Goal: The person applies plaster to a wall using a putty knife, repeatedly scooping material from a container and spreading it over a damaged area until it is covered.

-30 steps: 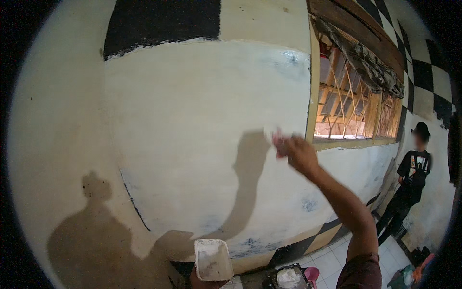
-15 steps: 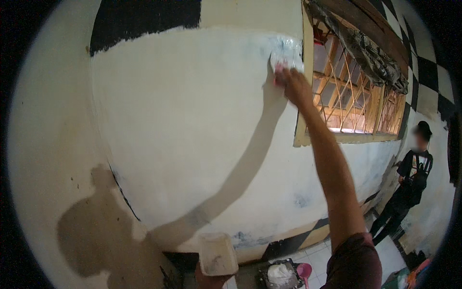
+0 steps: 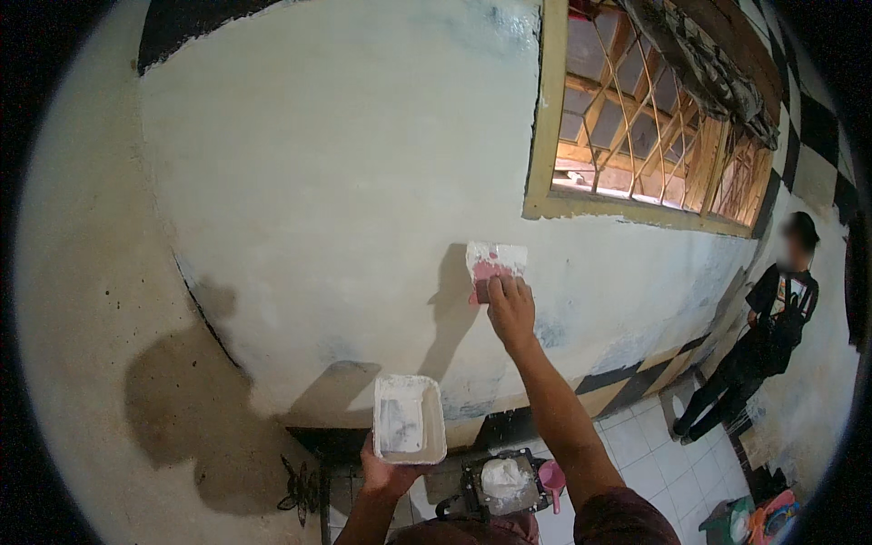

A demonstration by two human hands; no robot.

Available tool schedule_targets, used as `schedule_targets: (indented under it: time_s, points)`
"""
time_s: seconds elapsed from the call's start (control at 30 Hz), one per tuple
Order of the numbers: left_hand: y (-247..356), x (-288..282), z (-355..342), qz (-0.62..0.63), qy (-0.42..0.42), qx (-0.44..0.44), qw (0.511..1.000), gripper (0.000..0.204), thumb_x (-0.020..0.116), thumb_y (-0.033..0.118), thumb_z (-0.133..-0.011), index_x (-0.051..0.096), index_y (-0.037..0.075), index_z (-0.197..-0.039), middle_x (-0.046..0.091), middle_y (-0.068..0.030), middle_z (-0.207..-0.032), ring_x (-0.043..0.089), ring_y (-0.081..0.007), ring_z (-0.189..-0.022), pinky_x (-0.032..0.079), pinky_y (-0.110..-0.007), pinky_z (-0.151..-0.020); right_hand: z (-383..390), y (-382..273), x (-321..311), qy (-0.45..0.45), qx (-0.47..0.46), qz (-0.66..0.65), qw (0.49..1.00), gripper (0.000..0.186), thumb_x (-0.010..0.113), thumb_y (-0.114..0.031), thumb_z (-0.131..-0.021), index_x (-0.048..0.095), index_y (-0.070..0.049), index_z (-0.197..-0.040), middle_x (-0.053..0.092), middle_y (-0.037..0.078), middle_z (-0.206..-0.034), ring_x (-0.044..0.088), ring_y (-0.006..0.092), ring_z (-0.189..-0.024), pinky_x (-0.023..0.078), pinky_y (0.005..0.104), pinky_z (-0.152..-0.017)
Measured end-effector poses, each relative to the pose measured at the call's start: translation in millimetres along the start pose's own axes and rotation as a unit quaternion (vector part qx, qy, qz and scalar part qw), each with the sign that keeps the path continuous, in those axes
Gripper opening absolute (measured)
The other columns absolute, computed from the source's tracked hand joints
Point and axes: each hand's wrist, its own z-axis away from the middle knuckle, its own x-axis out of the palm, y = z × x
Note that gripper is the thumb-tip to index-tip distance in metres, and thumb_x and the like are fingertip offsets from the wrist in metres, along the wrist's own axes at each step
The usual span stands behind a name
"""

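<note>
My right hand [image 3: 512, 314] grips a pink wide-bladed putty knife [image 3: 491, 271], its blade edge coated in white paste. The knife is in front of the white wall [image 3: 318, 200], below and left of the window; whether it touches the wall I cannot tell. Lower and to the left, my left hand [image 3: 389, 476] supports a white rectangular plastic tub [image 3: 436, 413] from beneath. The tub is tilted so that its inside shows, smeared with whitish paste and a greyish patch on the bottom.
A yellow-framed window [image 3: 542, 173] with a metal grille is at upper right. On the tiled floor are a mound of white paste [image 3: 505, 477] on a dark stand, a pink dipper [image 3: 550, 476], and a green bucket [image 3: 727, 521]. Another person [image 3: 781, 313] stands at the right wall.
My right hand has brought the putty knife down and left from beside the window frame. The tub has come up in view, its inside now showing more. The view has tilted downward.
</note>
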Motion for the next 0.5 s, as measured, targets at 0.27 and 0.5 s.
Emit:
schedule_targets:
  time_s: [0.27,0.5]
  points:
    - [-5.5,12.0,-4.5,0.093,0.033,-0.044,0.994,0.06,0.04,0.055,-0.088,0.047,0.012,-0.131,0.053,-0.0127,-0.127,0.055,-0.0357,-0.112,0.048,-0.057,-0.086,41.3,-3.6,-31.3,0.042,0.487,-0.548,0.679,0.031,0.061,0.005,-0.076,0.052,-0.005,-0.104,0.056,0.002,-0.085,0.057,0.0183,-0.076,0.046,0.0293,-0.056]
    - [-5.6,6.8,-11.7,0.134,-0.028,-0.071,0.988,0.059,0.039,0.055,-0.088,0.049,0.016,-0.131,0.052,-0.0094,-0.13,0.051,-0.0355,-0.117,0.042,-0.061,-0.092,79.0,-42.3,-80.5,0.052,0.561,-0.76,0.324,0.023,0.059,-0.004,-0.087,0.053,-0.006,-0.109,0.06,0.003,-0.094,0.06,0.0139,-0.075,0.047,0.0251,-0.054]
